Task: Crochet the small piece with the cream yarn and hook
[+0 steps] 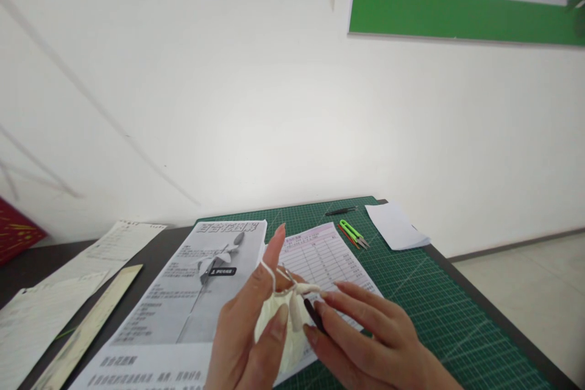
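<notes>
My left hand (247,320) is closed on a pale cream crochet piece (295,353), with the thumb pressed on its near side. White yarn (273,274) loops over the raised left index finger. Between the fingers of my right hand (372,332) is a crochet hook (314,315) with a dark handle. Its thin metal shaft reaches toward the piece's upper edge, where the yarn meets it. The right fingertips are close to the work, just right of the left thumb. My fingers hide part of the piece.
Beneath my hands are a printed sheet with a flower picture (183,292), a table form (329,256) and a green cutting mat (457,317). Farther back lie green thread snips (351,231), a dark slim tool (341,211) and white paper (395,226). A ruler (91,329) and handwritten sheets (50,317) lie left.
</notes>
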Demonstrator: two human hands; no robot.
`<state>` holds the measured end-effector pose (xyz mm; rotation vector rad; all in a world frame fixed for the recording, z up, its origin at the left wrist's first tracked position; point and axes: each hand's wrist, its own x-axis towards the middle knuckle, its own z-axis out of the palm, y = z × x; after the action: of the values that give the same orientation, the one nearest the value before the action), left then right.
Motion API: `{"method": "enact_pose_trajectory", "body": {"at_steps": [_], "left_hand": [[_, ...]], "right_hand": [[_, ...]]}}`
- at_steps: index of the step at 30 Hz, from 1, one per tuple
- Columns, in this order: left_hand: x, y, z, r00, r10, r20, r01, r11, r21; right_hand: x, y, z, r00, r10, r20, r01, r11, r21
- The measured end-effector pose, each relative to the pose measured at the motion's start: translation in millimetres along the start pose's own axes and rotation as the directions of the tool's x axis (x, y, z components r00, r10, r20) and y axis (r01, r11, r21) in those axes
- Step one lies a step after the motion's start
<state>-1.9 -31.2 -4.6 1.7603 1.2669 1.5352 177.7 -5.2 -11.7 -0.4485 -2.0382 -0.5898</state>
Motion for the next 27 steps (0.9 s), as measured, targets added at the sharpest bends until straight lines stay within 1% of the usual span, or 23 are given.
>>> {"method": "enact_pose_trajectory", "body": {"at_steps": [2,3,5,7,9,11,13,14,15,16,17,19,23,27], "left_hand": [[1.4,1.3,0.9,0.994,0.056,0.093,-0.064,0.995,0.078],[2.5,1.8,1.9,0.989,0.079,0.122,-0.093,0.989,0.113],[5.0,2.2,3.6,0.991,0.077,0.110,-0.099,0.971,0.216],[7.6,1.6,3.6,0.992,0.069,0.105,-0.097,0.954,0.285],[10.0,1.0,1.9,0.985,0.108,0.137,-0.145,0.941,0.305],[12.1,1.1,-0.2,0.968,0.168,0.185,-0.216,0.935,0.282],[13.8,1.4,-1.2,0.957,0.209,0.203,-0.257,0.934,0.248],[14.3,1.3,-1.2,0.956,0.216,0.201,-0.260,0.938,0.230],[14.7,0.7,-0.7,0.957,0.217,0.192,-0.256,0.944,0.208],[14.7,-0.6,0.0,0.959,0.220,0.181,-0.252,0.951,0.177],[14.4,-2.4,0.9,0.959,0.226,0.171,-0.251,0.958,0.139],[12.7,-7.4,2.7,0.960,0.239,0.146,-0.250,0.966,0.063],[6.1,-13.8,6.9,0.983,0.162,0.081,-0.167,0.984,0.054],[1.7,-7.3,12.4,0.995,0.092,-0.044,-0.088,0.992,0.091]], "right_hand": [[2.0,0.2,-1.5,0.999,-0.018,0.034,0.018,1.000,-0.001],[2.6,0.3,-1.9,0.999,-0.025,0.032,0.025,1.000,-0.006],[2.6,0.3,-1.8,0.999,-0.034,0.035,0.034,0.999,-0.016],[1.7,0.0,-1.0,0.999,-0.035,0.036,0.035,0.999,-0.016],[0.6,-0.3,-0.3,0.998,-0.031,0.048,0.032,0.999,-0.010],[-0.5,-0.1,0.2,0.998,-0.014,0.063,0.014,1.000,0.012],[-2.3,0.8,0.8,0.999,0.016,0.040,-0.017,0.999,0.033],[-3.8,1.5,1.2,0.999,0.040,0.007,-0.041,0.998,0.042],[-5.6,2.3,1.5,0.997,0.036,-0.066,-0.034,0.999,0.031],[-7.8,3.0,1.7,1.000,0.002,-0.030,-0.001,0.999,0.033],[-10.2,3.5,1.8,1.000,0.004,-0.009,-0.004,0.999,0.051],[-14.7,3.3,1.3,0.999,0.032,-0.018,-0.030,0.993,0.118],[-16.8,-2.0,0.4,0.979,0.198,-0.047,-0.176,0.942,0.284],[-12.9,-6.0,2.9,0.946,0.310,-0.096,-0.252,0.889,0.383]]}}
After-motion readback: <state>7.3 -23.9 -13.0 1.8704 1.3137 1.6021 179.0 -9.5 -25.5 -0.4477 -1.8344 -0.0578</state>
